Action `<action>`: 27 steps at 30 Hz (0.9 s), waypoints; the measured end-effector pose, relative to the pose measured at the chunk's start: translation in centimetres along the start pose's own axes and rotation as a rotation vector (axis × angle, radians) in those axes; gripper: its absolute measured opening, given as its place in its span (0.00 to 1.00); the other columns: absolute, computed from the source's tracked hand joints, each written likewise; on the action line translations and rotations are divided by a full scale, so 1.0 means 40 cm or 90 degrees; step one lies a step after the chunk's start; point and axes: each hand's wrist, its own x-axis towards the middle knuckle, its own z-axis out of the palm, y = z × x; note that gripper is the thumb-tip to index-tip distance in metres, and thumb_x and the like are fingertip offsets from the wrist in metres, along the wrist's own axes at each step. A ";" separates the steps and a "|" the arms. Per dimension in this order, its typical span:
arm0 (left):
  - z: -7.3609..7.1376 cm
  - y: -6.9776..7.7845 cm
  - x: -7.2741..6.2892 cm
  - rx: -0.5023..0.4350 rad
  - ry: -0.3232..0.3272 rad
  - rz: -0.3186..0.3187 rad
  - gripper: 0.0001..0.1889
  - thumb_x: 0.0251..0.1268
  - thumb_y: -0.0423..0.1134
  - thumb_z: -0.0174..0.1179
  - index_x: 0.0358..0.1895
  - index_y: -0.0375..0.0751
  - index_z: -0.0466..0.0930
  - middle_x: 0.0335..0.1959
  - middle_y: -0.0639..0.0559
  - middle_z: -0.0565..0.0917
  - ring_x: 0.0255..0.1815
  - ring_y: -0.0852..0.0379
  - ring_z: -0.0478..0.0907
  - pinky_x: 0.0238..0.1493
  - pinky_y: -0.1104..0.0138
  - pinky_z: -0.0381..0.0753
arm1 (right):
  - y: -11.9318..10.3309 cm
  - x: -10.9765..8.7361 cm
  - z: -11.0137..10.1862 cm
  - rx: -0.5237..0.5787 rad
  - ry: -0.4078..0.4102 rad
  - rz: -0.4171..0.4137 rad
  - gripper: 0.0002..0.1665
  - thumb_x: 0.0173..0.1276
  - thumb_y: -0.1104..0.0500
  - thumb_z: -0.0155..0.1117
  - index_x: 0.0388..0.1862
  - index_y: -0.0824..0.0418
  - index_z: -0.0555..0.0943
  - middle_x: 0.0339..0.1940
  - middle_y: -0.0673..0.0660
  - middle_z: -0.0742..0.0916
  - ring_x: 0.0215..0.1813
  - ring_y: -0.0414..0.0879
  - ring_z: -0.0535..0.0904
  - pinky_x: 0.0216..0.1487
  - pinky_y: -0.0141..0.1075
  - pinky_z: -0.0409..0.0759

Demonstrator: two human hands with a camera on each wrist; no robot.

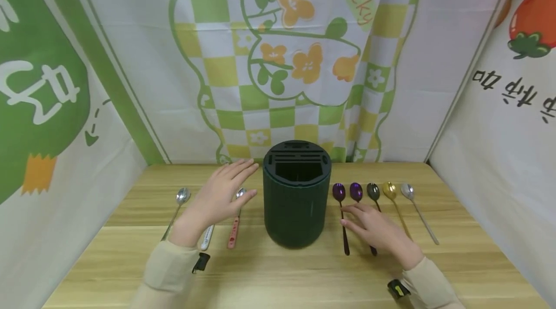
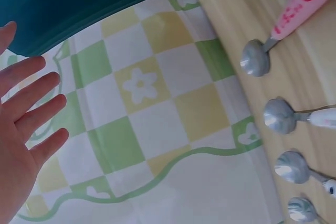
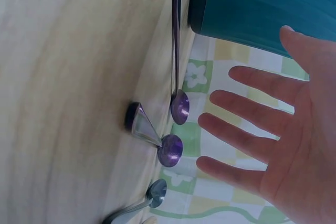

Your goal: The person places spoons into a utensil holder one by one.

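A dark green cylindrical holder (image 1: 295, 217) with a slotted black top stands upright mid-table. To its left, my left hand (image 1: 221, 198) is held with straight, spread fingers and grips nothing. Below and beside it lie a pink-handled spoon (image 1: 233, 234), a white-handled spoon (image 1: 207, 238) and a silver spoon (image 1: 182, 196); the hand partly covers them. Over the right-hand row, my right hand (image 1: 375, 227) extends its fingers, also gripping nothing. That row has a purple spoon (image 1: 339, 193), another purple spoon (image 1: 356, 191), a black spoon (image 1: 373, 190), a gold spoon (image 1: 389, 190) and a silver spoon (image 1: 408, 190).
The wooden table (image 1: 278, 280) backs onto a checked green, yellow and white curtain (image 1: 243, 82). Printed cloth hangs along both sides. In the left wrist view another patterned-handle spoon (image 2: 293, 167) lies among the left row.
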 end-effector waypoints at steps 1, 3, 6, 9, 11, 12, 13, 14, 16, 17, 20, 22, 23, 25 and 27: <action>-0.006 0.001 0.002 -0.006 0.001 0.002 0.31 0.69 0.55 0.51 0.70 0.43 0.64 0.70 0.45 0.67 0.71 0.45 0.62 0.69 0.49 0.59 | 0.000 0.000 0.001 0.001 -0.001 0.001 0.27 0.72 0.45 0.53 0.60 0.62 0.77 0.57 0.62 0.81 0.57 0.57 0.78 0.56 0.51 0.75; -0.016 0.002 0.007 -0.014 0.002 0.003 0.31 0.70 0.54 0.51 0.70 0.43 0.64 0.70 0.46 0.67 0.71 0.45 0.62 0.68 0.48 0.60 | 0.000 0.000 0.001 0.001 -0.002 0.002 0.27 0.72 0.45 0.53 0.60 0.62 0.77 0.57 0.63 0.81 0.57 0.57 0.78 0.57 0.51 0.75; -0.029 0.003 0.014 -0.019 0.003 0.006 0.31 0.69 0.54 0.51 0.70 0.43 0.64 0.70 0.46 0.67 0.71 0.44 0.62 0.67 0.47 0.60 | 0.002 0.000 0.004 0.000 -0.003 0.002 0.27 0.72 0.44 0.53 0.60 0.62 0.77 0.57 0.62 0.81 0.58 0.57 0.78 0.57 0.51 0.75; -0.040 0.005 0.022 -0.026 0.001 0.010 0.31 0.70 0.54 0.51 0.71 0.44 0.63 0.70 0.47 0.67 0.72 0.45 0.61 0.68 0.47 0.59 | 0.004 0.000 0.006 0.000 0.001 -0.005 0.27 0.72 0.45 0.53 0.59 0.62 0.77 0.57 0.63 0.81 0.58 0.58 0.78 0.57 0.52 0.75; -0.046 0.008 0.028 -0.035 -0.004 0.009 0.31 0.70 0.55 0.50 0.71 0.46 0.62 0.71 0.48 0.65 0.72 0.46 0.60 0.69 0.47 0.58 | 0.004 -0.002 0.007 -0.001 0.000 -0.005 0.27 0.72 0.45 0.53 0.59 0.63 0.77 0.57 0.63 0.81 0.58 0.58 0.78 0.56 0.52 0.75; -0.048 0.010 0.030 -0.041 -0.006 0.007 0.31 0.70 0.56 0.49 0.72 0.47 0.61 0.71 0.49 0.65 0.73 0.46 0.60 0.69 0.48 0.57 | 0.004 -0.003 0.007 0.001 -0.002 -0.003 0.27 0.72 0.45 0.53 0.59 0.62 0.77 0.57 0.63 0.81 0.58 0.58 0.78 0.56 0.52 0.75; -0.051 0.010 0.032 -0.045 -0.007 0.007 0.31 0.70 0.56 0.49 0.72 0.48 0.61 0.72 0.50 0.65 0.73 0.47 0.59 0.70 0.48 0.57 | 0.003 -0.003 0.007 0.002 -0.004 -0.003 0.27 0.72 0.45 0.53 0.59 0.62 0.77 0.57 0.63 0.81 0.58 0.58 0.78 0.56 0.52 0.75; -0.053 0.011 0.034 -0.047 -0.009 0.007 0.30 0.71 0.56 0.48 0.72 0.49 0.60 0.72 0.50 0.64 0.73 0.47 0.59 0.70 0.49 0.57 | 0.002 -0.003 0.006 0.003 -0.007 0.000 0.27 0.72 0.45 0.53 0.59 0.62 0.77 0.57 0.63 0.81 0.58 0.58 0.78 0.56 0.52 0.75; -0.058 0.016 0.039 -0.053 -0.010 0.008 0.30 0.71 0.57 0.47 0.72 0.50 0.61 0.72 0.52 0.64 0.73 0.48 0.59 0.70 0.50 0.57 | 0.002 -0.003 0.006 0.004 -0.010 -0.001 0.27 0.72 0.46 0.53 0.59 0.62 0.77 0.57 0.63 0.81 0.58 0.59 0.78 0.56 0.52 0.75; -0.060 0.018 0.041 -0.056 -0.011 0.009 0.30 0.71 0.57 0.47 0.72 0.50 0.61 0.72 0.52 0.64 0.73 0.48 0.59 0.70 0.50 0.56 | 0.003 -0.004 0.007 0.003 -0.010 -0.002 0.27 0.73 0.46 0.53 0.59 0.63 0.77 0.57 0.63 0.81 0.58 0.59 0.78 0.56 0.52 0.75; -0.063 0.024 0.048 -0.058 -0.012 0.016 0.30 0.71 0.58 0.45 0.71 0.49 0.62 0.72 0.53 0.65 0.73 0.49 0.60 0.71 0.51 0.57 | 0.003 -0.004 0.008 0.002 -0.009 -0.002 0.26 0.73 0.46 0.53 0.59 0.62 0.77 0.57 0.63 0.82 0.57 0.59 0.78 0.56 0.52 0.75; -0.062 0.027 0.055 -0.060 -0.016 0.022 0.30 0.72 0.58 0.45 0.71 0.49 0.63 0.71 0.53 0.65 0.72 0.49 0.60 0.71 0.52 0.57 | 0.004 -0.005 0.010 0.001 -0.007 0.000 0.26 0.72 0.46 0.53 0.59 0.62 0.77 0.56 0.63 0.82 0.57 0.59 0.78 0.56 0.52 0.75; -0.061 0.028 0.058 -0.059 -0.017 0.023 0.30 0.72 0.59 0.44 0.71 0.49 0.63 0.71 0.53 0.65 0.72 0.49 0.60 0.71 0.52 0.57 | 0.005 -0.006 0.010 0.002 -0.007 0.003 0.26 0.72 0.46 0.53 0.59 0.62 0.77 0.56 0.63 0.82 0.57 0.59 0.78 0.56 0.52 0.75; -0.062 0.031 0.064 -0.058 -0.021 0.027 0.30 0.72 0.59 0.44 0.71 0.49 0.63 0.71 0.53 0.65 0.72 0.49 0.61 0.71 0.52 0.57 | 0.004 -0.006 0.011 0.008 -0.006 0.008 0.26 0.72 0.46 0.54 0.59 0.61 0.77 0.56 0.63 0.82 0.57 0.58 0.78 0.56 0.52 0.75; -0.062 0.034 0.071 -0.055 -0.024 0.028 0.30 0.72 0.59 0.43 0.71 0.49 0.63 0.71 0.53 0.66 0.72 0.49 0.61 0.70 0.52 0.57 | 0.004 -0.007 0.011 0.010 -0.005 0.010 0.26 0.72 0.46 0.54 0.59 0.61 0.77 0.56 0.63 0.82 0.57 0.58 0.78 0.55 0.52 0.76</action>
